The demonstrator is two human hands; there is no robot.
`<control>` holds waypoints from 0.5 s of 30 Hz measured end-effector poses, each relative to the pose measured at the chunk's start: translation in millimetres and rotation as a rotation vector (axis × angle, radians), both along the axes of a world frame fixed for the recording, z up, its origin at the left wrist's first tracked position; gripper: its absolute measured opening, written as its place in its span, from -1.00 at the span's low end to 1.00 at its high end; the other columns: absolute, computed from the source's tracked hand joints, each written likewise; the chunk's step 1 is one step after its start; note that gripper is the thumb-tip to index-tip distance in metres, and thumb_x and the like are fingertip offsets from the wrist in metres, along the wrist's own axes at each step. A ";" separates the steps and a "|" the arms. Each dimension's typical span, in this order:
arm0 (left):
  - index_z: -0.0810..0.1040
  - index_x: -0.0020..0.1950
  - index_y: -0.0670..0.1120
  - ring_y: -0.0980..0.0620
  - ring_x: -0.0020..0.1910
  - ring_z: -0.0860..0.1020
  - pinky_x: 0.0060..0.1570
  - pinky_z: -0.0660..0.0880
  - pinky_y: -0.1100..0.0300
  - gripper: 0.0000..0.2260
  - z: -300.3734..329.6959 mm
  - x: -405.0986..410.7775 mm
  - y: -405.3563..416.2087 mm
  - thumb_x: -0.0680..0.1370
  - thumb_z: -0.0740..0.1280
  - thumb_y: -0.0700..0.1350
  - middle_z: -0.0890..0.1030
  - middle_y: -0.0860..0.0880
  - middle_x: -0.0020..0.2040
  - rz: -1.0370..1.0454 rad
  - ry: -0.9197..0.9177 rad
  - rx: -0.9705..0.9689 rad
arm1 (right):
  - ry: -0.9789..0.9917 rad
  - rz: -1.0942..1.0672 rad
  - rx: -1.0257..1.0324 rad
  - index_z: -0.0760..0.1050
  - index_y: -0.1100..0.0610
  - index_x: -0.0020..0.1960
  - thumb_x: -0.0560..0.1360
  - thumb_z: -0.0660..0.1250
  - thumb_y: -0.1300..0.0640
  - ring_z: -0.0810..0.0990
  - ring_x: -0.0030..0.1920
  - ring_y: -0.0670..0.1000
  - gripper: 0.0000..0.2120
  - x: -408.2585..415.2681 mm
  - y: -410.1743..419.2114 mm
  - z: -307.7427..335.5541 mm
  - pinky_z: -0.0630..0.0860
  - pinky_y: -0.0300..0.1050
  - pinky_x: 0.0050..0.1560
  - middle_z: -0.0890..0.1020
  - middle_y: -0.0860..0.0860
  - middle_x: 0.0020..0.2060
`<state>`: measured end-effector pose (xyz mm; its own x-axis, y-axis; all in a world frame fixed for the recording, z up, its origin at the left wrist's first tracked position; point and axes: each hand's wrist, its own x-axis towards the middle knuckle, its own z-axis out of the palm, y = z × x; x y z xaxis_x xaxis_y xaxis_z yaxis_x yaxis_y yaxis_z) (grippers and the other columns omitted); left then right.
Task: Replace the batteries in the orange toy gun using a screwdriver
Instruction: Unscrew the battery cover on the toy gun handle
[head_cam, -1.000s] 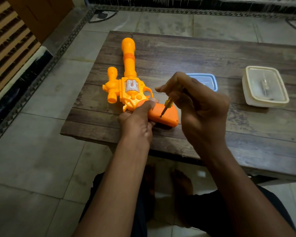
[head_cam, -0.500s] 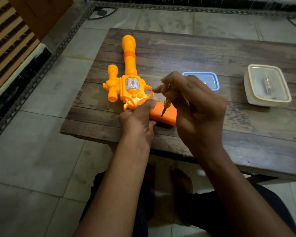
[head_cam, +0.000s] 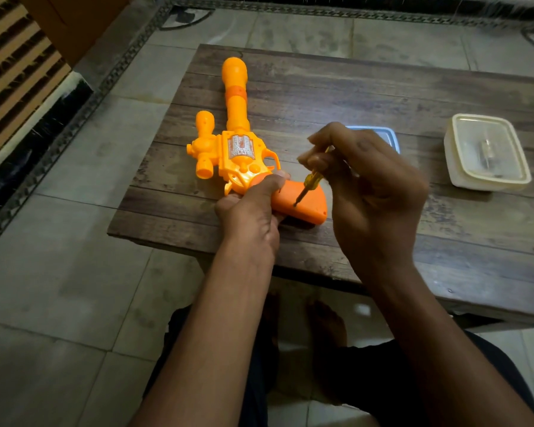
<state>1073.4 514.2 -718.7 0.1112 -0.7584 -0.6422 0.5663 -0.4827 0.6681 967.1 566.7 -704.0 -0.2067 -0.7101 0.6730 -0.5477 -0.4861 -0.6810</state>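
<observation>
Lying flat at centre-left of the frame on the rough plank table [head_cam: 383, 87], the glossy orange toy gun [head_cam: 238, 152] points its rounded barrel toward the top, and your left hand [head_cam: 250, 223] grips it where the body meets the smooth grip, thumb pressed on top. Your right hand [head_cam: 373, 192] pinches the yellow-handled screwdriver [head_cam: 309, 186] between curled fingertips, its thin tip touching the grip panel. Behind that hand sits a blue-rimmed lid [head_cam: 389, 137], and at the right a cream plastic box [head_cam: 487, 152].
</observation>
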 end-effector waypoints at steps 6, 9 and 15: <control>0.45 0.39 -0.14 -0.17 0.17 0.62 -0.01 0.65 -0.22 -0.40 1.7 0.9 0.5 0.41 0.55 -0.38 0.60 -0.18 0.28 0.011 0.000 0.005 | -0.077 0.130 0.051 0.63 0.36 0.07 0.56 0.30 0.45 0.70 -0.06 0.23 -0.84 -4.5 -1.1 2.7 0.58 0.26 -0.08 0.70 0.19 -0.10; 0.45 0.38 -0.12 -0.11 0.07 0.60 -0.19 0.62 -0.09 -0.43 2.0 0.6 0.4 0.43 0.54 -0.37 0.59 -0.15 0.24 0.005 -0.008 0.009 | -0.128 0.198 0.075 0.62 0.36 0.08 0.57 0.27 0.44 0.69 -0.02 0.29 -0.82 -7.8 -1.6 5.6 0.57 0.30 -0.04 0.69 0.20 -0.08; 0.42 0.21 -0.04 -0.01 -0.08 0.58 -0.18 0.58 -0.01 -0.54 -2.8 1.4 -0.9 0.45 0.53 -0.35 0.57 -0.02 -0.02 -0.024 -0.019 0.011 | -0.029 0.116 0.010 0.64 0.38 0.09 0.58 0.41 0.38 0.69 -0.04 0.29 -0.89 -1.1 -5.5 3.3 0.62 0.19 -0.08 0.56 0.25 -0.05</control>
